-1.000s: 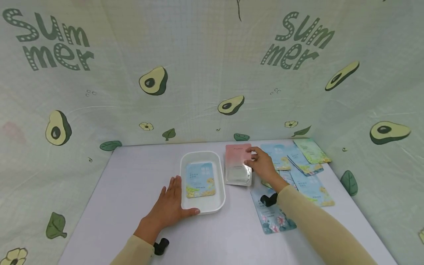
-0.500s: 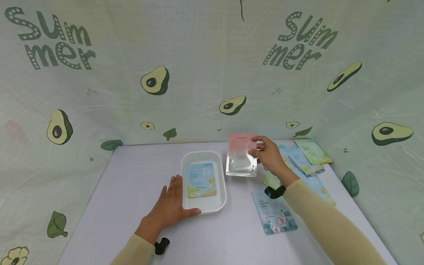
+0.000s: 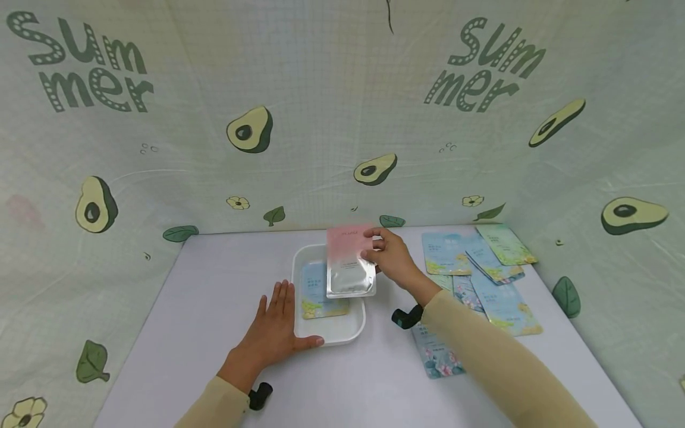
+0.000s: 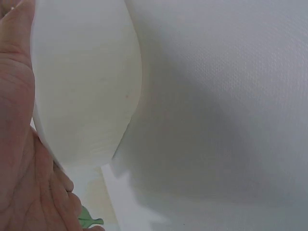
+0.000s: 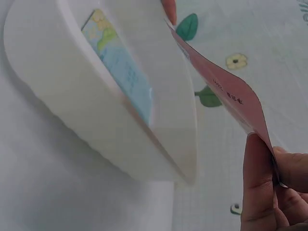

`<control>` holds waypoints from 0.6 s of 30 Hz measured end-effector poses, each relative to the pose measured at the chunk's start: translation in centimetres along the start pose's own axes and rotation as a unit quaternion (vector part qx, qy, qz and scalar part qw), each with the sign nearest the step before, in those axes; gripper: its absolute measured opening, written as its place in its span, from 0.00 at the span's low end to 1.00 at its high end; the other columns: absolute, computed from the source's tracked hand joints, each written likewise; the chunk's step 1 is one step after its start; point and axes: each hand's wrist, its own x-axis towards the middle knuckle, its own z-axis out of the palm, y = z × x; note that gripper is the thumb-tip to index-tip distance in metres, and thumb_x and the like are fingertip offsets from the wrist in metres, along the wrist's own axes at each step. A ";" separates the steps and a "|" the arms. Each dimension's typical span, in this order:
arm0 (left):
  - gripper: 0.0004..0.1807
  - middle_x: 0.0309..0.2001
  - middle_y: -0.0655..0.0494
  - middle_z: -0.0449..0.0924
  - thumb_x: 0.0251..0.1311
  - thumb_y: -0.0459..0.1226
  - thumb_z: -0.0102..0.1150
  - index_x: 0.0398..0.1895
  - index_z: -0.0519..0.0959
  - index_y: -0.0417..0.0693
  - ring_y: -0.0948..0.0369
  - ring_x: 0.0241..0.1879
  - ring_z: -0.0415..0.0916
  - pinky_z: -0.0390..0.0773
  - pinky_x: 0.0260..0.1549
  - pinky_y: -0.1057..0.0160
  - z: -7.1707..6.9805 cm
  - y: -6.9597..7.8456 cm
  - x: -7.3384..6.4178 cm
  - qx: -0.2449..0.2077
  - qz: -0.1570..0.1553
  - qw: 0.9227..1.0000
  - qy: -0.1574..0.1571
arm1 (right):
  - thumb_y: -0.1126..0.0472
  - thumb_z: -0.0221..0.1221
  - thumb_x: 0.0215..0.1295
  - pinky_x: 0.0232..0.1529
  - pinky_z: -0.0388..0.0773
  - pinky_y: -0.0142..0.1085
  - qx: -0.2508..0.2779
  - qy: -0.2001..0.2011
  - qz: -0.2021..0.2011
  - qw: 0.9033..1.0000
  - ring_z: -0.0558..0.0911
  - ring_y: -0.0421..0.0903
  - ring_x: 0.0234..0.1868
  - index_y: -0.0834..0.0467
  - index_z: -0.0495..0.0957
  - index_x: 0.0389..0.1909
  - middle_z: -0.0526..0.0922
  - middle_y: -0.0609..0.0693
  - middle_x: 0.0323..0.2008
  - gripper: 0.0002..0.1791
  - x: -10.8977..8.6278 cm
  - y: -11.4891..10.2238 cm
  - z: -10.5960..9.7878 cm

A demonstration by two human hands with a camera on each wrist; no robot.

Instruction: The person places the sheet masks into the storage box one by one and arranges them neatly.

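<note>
My right hand [image 3: 395, 260] pinches a pink and silver sheet mask packet [image 3: 349, 261] by its right edge, thumb on the front and fingers behind. The packet is raised over the white plastic tray [image 3: 342, 333] and hides part of it. Inside the tray a blue packet [image 3: 317, 302] with yellow flowers lies flat. In the right wrist view the pink back of the held packet [image 5: 231, 94] shows, beside the tray wall [image 5: 96, 130]. My left hand [image 3: 274, 330] rests against the tray's left side, fingers straight, with the thumb along the near rim.
Several blue and green packets lie overlapping at the right, among them a blue one [image 3: 505, 306] and a green one [image 3: 505, 244]. A flowered blue packet [image 3: 439, 356] lies nearer, partly under the right sleeve. A patterned cloth [image 3: 316, 119] hangs along the table's back edge.
My right hand has lifted the pink and silver packet off the table and carried it left over the tray. The left hand and the tray have stayed in place.
</note>
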 end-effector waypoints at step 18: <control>0.79 0.84 0.31 0.41 0.50 0.81 0.58 0.83 0.42 0.28 0.38 0.85 0.38 0.49 0.79 0.32 -0.4 0.1 -0.3 -0.008 0.007 1.000 -0.006 | 0.64 0.66 0.70 0.37 0.87 0.39 -0.097 -0.034 0.020 0.995 0.87 0.50 0.46 0.56 0.77 0.62 0.88 0.58 0.51 0.21 0.7 1.2 7.0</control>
